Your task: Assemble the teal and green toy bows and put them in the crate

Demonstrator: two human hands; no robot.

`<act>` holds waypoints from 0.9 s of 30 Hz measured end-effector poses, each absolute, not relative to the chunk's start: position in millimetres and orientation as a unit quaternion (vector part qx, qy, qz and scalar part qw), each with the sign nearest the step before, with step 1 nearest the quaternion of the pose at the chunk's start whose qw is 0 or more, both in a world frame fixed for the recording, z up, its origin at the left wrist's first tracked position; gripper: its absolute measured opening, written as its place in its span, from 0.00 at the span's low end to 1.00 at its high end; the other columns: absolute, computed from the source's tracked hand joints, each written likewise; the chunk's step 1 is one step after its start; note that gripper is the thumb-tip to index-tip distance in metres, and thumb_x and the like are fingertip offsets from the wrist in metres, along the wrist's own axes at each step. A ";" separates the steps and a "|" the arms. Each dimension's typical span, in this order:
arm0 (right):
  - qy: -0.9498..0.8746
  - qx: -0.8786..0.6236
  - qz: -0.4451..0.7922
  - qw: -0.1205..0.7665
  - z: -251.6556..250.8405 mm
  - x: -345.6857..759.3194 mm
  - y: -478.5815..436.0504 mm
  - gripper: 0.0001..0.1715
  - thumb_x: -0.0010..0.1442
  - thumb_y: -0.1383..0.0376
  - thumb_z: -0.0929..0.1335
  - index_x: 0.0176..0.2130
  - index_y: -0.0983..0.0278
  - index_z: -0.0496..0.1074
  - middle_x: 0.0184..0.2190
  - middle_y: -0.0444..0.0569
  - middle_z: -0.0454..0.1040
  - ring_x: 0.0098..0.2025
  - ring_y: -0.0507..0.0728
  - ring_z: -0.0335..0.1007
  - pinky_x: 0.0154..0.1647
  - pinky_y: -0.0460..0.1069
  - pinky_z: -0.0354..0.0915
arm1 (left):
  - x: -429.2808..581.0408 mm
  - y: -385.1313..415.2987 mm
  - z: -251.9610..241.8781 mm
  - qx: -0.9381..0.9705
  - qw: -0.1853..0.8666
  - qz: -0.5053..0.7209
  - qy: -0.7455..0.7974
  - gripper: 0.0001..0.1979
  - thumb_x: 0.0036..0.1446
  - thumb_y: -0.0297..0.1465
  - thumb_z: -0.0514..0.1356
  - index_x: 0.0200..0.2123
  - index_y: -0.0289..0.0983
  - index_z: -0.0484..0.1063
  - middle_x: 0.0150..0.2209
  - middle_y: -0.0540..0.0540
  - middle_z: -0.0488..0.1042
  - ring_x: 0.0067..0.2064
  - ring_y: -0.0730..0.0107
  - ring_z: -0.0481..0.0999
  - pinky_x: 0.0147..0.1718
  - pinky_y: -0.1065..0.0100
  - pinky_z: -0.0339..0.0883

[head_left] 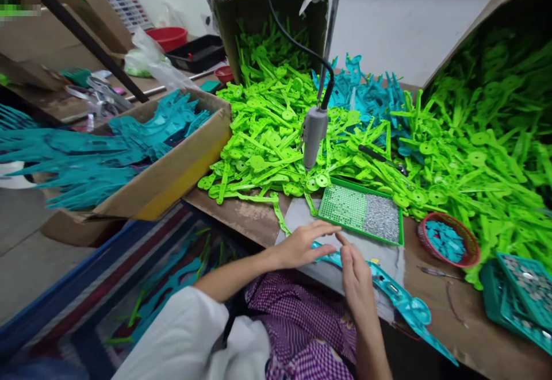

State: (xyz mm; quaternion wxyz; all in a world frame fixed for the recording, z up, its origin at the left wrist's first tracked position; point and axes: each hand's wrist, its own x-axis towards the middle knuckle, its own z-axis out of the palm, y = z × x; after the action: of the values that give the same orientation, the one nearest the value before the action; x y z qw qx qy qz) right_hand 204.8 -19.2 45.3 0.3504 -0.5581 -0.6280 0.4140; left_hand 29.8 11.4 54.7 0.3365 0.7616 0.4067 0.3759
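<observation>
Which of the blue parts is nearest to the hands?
The long part running beneath the right hand, by the left hand; other blue parts lie farther away.

Beneath the fingers [321,231]: long turquoise piece [399,298], smooth glossy plastic. Just beyond them: perforated tray [402,233], plastic; small pieces [383,220] inside, shiny metal. Farther beyond: lime-green parts [259,163], glossy plastic. Left of the fingers: carton [190,149], matt cardboard. Nearer the wearer: checked garment [284,317], cloth.

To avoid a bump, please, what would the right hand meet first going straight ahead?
The right hand would probably meet the left hand, then the green rectangular plastic tray; depth is unclear.
</observation>
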 end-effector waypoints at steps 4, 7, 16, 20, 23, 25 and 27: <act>-0.694 -0.516 0.408 0.295 66.0 162.2 2.7 0.29 0.67 0.52 0.55 0.59 0.61 0.65 0.55 0.54 0.70 0.58 0.61 0.65 0.57 0.58 0.60 | 26.7 -27.0 38.3 0.547 0.399 0.505 0.535 0.15 0.56 0.40 0.62 0.43 0.40 0.76 0.39 0.44 0.78 0.39 0.63 0.78 0.41 0.62 0.74; -0.728 -0.469 0.431 0.252 71.2 139.8 6.2 0.29 0.66 0.52 0.56 0.59 0.61 0.65 0.52 0.55 0.72 0.55 0.62 0.67 0.55 0.56 0.62 | 7.4 -30.7 34.0 0.456 0.416 0.527 0.584 0.13 0.52 0.42 0.64 0.34 0.39 0.78 0.33 0.46 0.79 0.35 0.63 0.78 0.38 0.63 0.74; -0.765 -0.374 0.501 0.154 49.0 140.2 14.8 0.16 0.63 0.55 0.63 0.37 0.63 0.73 0.34 0.49 0.77 0.34 0.55 0.71 0.36 0.48 0.63 | -35.1 -38.4 14.4 0.339 0.622 0.434 0.557 0.15 0.43 0.39 0.71 0.30 0.34 0.78 0.23 0.48 0.77 0.25 0.72 0.75 0.29 0.70 0.71; -0.784 -0.355 0.492 0.129 40.6 129.6 33.4 0.15 0.63 0.57 0.63 0.32 0.63 0.73 0.28 0.46 0.76 0.30 0.53 0.69 0.32 0.46 0.60 | -41.5 -31.7 5.9 0.307 0.617 0.449 0.568 0.19 0.43 0.40 0.70 0.34 0.33 0.76 0.23 0.49 0.76 0.25 0.72 0.75 0.27 0.71 0.70; -0.785 -0.377 0.476 0.123 35.1 121.9 41.5 0.15 0.62 0.58 0.63 0.32 0.63 0.73 0.26 0.45 0.75 0.28 0.53 0.67 0.30 0.46 0.59 | -50.5 -28.7 1.0 0.345 0.588 0.466 0.564 0.25 0.46 0.39 0.69 0.47 0.35 0.71 0.29 0.48 0.78 0.29 0.70 0.77 0.31 0.69 0.72; -0.777 -0.400 0.466 0.136 28.9 115.2 47.6 0.15 0.61 0.57 0.63 0.32 0.63 0.74 0.26 0.45 0.75 0.27 0.53 0.67 0.30 0.46 0.58 | -61.5 -25.5 -4.4 0.419 0.512 0.470 0.584 0.25 0.51 0.36 0.66 0.52 0.38 0.67 0.35 0.47 0.78 0.35 0.68 0.78 0.37 0.65 0.73; -0.765 -0.435 0.447 0.159 19.6 106.5 57.3 0.15 0.58 0.57 0.65 0.30 0.64 0.75 0.23 0.45 0.73 0.26 0.52 0.66 0.29 0.46 0.58 | -75.3 -19.1 -11.9 0.499 0.388 0.458 0.625 0.18 0.56 0.34 0.61 0.50 0.39 0.70 0.41 0.44 0.77 0.42 0.65 0.77 0.45 0.61 0.72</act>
State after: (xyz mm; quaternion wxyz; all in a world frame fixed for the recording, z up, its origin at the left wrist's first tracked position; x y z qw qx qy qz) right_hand 106.5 57.3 19.6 0.1595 -0.4346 -0.7654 0.4472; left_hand -75.3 -19.1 -11.9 0.3882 0.4986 0.6251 0.4581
